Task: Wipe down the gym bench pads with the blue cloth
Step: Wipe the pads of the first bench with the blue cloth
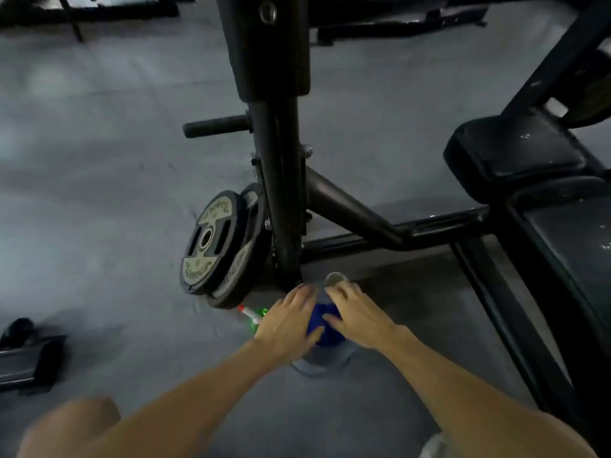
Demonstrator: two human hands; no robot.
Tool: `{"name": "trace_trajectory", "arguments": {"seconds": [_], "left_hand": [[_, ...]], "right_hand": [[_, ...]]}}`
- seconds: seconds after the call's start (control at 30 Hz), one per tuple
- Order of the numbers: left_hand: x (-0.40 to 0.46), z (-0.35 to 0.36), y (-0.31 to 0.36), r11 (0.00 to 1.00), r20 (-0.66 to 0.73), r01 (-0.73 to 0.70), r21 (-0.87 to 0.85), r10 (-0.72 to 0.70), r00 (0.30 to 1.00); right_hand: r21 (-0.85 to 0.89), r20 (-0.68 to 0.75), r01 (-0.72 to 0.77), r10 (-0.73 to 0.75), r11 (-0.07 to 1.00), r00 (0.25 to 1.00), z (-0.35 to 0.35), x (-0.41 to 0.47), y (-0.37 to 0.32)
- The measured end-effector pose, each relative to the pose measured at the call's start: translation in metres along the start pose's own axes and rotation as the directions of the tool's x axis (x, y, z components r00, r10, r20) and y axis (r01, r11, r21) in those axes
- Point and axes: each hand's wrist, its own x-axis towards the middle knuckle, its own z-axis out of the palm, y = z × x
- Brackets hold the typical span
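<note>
Crumpled blue cloth [319, 323] sits low on the grey floor [99, 160], bunched between both hands, on what looks like a pale container, blurred. Left hand [286, 325] lies w/ fingers straight, spread, touching cloth's left side. Right hand [355, 314] also mostly flat, fingers and thumb on the right side; neither curled round it. Black padded bench seat [515, 153] and back pad [575, 246] stand well apart to the right. Judgement: wiping not begun, cloth prob. only being readied; all pads left. Green-tipped bottle [254, 317] and black weight plates [215, 242] nearby.
</note>
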Motion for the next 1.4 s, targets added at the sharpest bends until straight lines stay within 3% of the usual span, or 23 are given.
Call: {"name": "trace_trajectory", "arguments": {"seconds": [0.13,0.3,0.5,0.77,0.87,1.03,1.23,1.4], "left_hand": [[0.010,0.035,-0.022,0.984,-0.035,-0.109,0.139,0.115,0.993],[0.010,0.065,-0.036,0.958,-0.075,-0.144,0.250,0.168,0.983],[0.010,0.073,-0.029,0.957,-0.154,-0.138,0.254,0.181,0.971],[0.025,0.032,0.002,0.974,-0.341,0.021,0.226,0.058,0.938],[0.029,0.019,0.019,0.979,-0.447,-0.016,0.204,0.108,0.888],[0.029,-0.001,0.052,0.964,-0.557,-0.239,0.113,0.261,0.788],[0.042,-0.032,0.098,0.951,-0.581,-0.296,0.087,0.289,0.761],[0.070,-0.057,0.145,0.900,-0.573,-0.328,0.287,0.436,0.695]], "right_hand": [[-0.072,0.142,0.153,-0.142,0.986,0.980,0.026,0.013,0.011],[-0.112,0.101,0.223,-0.212,0.968,0.972,0.043,0.017,0.017],[-0.077,-0.032,0.218,-0.221,0.973,0.975,0.049,0.011,0.017],[0.119,-0.207,-0.025,0.049,0.993,0.977,0.002,-0.007,0.000],[0.151,-0.280,-0.046,0.087,0.987,0.956,-0.022,-0.019,-0.006],[0.197,-0.390,0.026,0.054,0.980,0.919,-0.060,-0.050,-0.009],[0.282,-0.508,0.164,0.002,0.945,0.861,-0.090,-0.089,0.004],[0.236,-0.626,0.225,-0.029,0.945,0.779,-0.116,-0.129,0.035]]}}
